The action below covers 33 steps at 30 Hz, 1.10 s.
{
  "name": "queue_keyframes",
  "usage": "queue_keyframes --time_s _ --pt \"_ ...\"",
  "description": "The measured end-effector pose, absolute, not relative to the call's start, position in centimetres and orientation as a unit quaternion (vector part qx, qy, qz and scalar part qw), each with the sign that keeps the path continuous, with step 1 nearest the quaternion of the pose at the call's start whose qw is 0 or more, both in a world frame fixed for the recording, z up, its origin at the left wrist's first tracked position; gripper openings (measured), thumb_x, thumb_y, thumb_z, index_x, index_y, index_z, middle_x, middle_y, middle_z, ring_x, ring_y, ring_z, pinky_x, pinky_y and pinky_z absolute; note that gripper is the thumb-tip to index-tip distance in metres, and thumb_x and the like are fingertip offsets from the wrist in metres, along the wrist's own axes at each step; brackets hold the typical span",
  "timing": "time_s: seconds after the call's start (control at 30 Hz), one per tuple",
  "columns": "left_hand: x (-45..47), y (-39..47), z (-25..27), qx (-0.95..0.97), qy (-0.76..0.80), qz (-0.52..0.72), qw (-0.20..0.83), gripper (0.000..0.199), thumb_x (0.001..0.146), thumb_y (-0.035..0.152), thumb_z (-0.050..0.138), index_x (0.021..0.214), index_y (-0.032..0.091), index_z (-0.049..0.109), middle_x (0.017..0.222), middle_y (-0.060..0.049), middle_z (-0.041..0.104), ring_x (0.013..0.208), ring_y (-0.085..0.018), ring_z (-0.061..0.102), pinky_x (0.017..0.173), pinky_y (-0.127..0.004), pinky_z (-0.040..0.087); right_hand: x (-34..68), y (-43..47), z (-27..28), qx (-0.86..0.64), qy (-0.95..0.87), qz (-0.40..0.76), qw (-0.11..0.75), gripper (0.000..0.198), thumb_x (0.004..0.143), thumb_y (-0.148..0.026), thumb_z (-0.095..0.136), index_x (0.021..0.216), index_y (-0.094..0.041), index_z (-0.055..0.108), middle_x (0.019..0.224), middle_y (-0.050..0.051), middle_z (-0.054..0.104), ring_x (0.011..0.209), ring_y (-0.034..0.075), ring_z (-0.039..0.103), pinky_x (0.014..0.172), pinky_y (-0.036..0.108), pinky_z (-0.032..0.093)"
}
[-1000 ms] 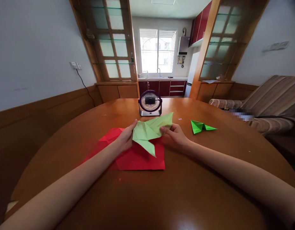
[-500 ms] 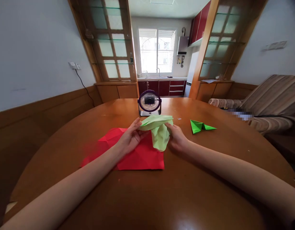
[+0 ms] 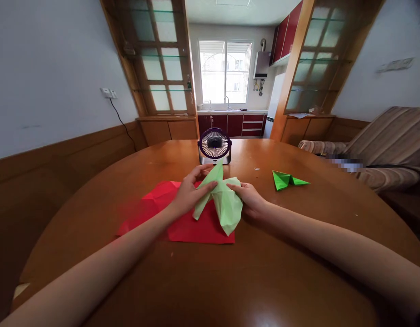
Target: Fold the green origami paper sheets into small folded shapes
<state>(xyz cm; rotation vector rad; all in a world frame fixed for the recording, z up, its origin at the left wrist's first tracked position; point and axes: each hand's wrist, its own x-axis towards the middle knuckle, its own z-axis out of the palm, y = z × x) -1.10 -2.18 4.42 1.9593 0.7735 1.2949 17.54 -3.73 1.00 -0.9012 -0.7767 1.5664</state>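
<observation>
A folded sheet of light green paper (image 3: 227,206) is held up between my two hands over the table. My left hand (image 3: 192,187) pinches its left part, thumb on the near face and fingers behind. On the right side, my right hand (image 3: 249,196) grips the paper's edge between thumb and fingers. One point of the paper sticks up in front of the fan, and two flaps hang down. Beneath lies a creased red sheet of paper (image 3: 196,234), partly covered by my left hand and the green paper.
A small purple desk fan (image 3: 215,144) stands on the wooden table (image 3: 264,268) beyond my hands. To the right lies a bright green folded paper piece (image 3: 283,180). A striped armchair (image 3: 383,141) stands past the table's right edge.
The light green paper has been turned: a point now rises at its top and a flap hangs at the left. My left thumb has moved onto its near face.
</observation>
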Motion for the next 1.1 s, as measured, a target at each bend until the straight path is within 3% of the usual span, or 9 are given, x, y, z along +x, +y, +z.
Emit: queue_keyframes --time_s 0.17,0.27,0.33,0.47,0.53,0.6,0.67,0.8,1.1 --pt "-1.8 -1.3 4.5 0.681 0.25 0.492 0.48 0.023 0.075 0.035 0.075 0.09 0.018 0.073 0.114 -0.007 0.066 0.1 -0.022 0.061 0.085 -0.031 0.047 17.8 -3.3 1.6 -0.411 -0.313 0.679 0.522 0.007 0.084 -0.011 0.06 0.081 -0.013 0.067 0.078 0.008 0.073 0.067 0.017 0.068 0.069 0.03 0.056" --pt "-2.3 -1.1 5.1 0.63 0.235 0.516 0.532 0.018 0.072 0.032 0.078 0.081 0.018 0.073 0.1 -0.007 0.07 0.095 -0.02 0.063 0.089 -0.032 0.046 18.1 -2.6 1.7 -0.417 -0.309 0.686 0.509 0.009 0.084 -0.01 0.059 0.082 -0.013 0.067 0.076 0.007 0.072 0.065 0.016 0.068 0.068 0.029 0.057" --pt "-2.3 -1.3 5.5 0.623 0.24 0.512 0.54 0.023 0.071 0.031 0.078 0.089 0.017 0.073 0.091 -0.007 0.071 0.092 -0.02 0.064 0.089 -0.033 0.046 18.3 -2.3 1.5 -0.419 -0.318 0.68 0.511 0.009 0.082 -0.008 0.059 0.081 -0.013 0.067 0.074 0.006 0.072 0.064 0.015 0.067 0.067 0.028 0.056" --pt "-1.6 -1.5 5.6 0.637 0.27 0.513 0.509 0.061 0.063 0.023 0.083 0.12 0.02 0.062 0.103 -0.007 0.067 0.097 -0.019 0.063 0.087 -0.031 0.049 18.6 -2.5 1.6 -0.42 -0.334 0.659 0.527 0.005 0.08 -0.01 0.064 0.077 -0.013 0.066 0.075 0.006 0.072 0.063 0.015 0.067 0.065 0.028 0.056" --pt "-1.2 -1.5 5.3 0.625 0.287 0.518 0.509 0.073 0.057 0.019 0.085 0.125 0.022 0.058 0.106 -0.005 0.066 0.092 -0.018 0.064 0.082 -0.029 0.05 18.6 -2.9 1.9 -0.406 -0.343 0.663 0.527 0.004 0.081 -0.012 0.064 0.078 -0.014 0.065 0.076 0.007 0.072 0.064 0.016 0.067 0.065 0.029 0.056" --pt "-1.1 -1.5 5.1 0.618 0.292 0.494 0.537 0.067 0.058 0.021 0.085 0.121 0.021 0.062 0.104 -0.006 0.068 0.088 -0.019 0.066 0.08 -0.031 0.051 18.5 -3.4 2.4 -0.384 -0.352 0.682 0.513 0.002 0.082 -0.013 0.064 0.08 -0.014 0.065 0.076 0.007 0.072 0.064 0.017 0.068 0.065 0.03 0.056" --pt "-1.3 -1.5 4.9 0.624 0.291 0.465 0.557 0.047 0.061 0.026 0.084 0.105 0.017 0.071 0.096 -0.007 0.071 0.084 -0.02 0.067 0.08 -0.033 0.052 18.4 -3.7 2.9 -0.374 -0.357 0.704 0.487 0.002 0.082 -0.013 0.063 0.082 -0.014 0.065 0.075 0.007 0.072 0.063 0.017 0.068 0.065 0.031 0.057" --pt "-1.9 -1.3 4.8 0.635 0.281 0.498 0.52 0.023 0.064 0.03 0.083 0.08 0.016 0.075 0.086 -0.006 0.073 0.078 -0.018 0.066 0.08 -0.033 0.051 18.5 -3.4 3.0 -0.384 -0.344 0.726 0.454 0.007 0.085 -0.01 0.059 0.087 -0.012 0.065 0.077 0.008 0.072 0.065 0.017 0.068 0.068 0.03 0.058" --pt "-2.4 -3.6 6.5 0.768 0.207 0.477 0.374 0.021 0.084 0.038 0.065 0.087 0.017 0.07 0.09 -0.007 0.071 0.089 -0.02 0.063 0.088 -0.037 0.048 20.0 -1.4 2.4 -0.374 -0.269 0.742 0.487 0.019 0.092 -0.014 0.048 0.106 -0.012 0.06 0.09 0.009 0.071 0.08 0.018 0.069 0.084 0.033 0.056"
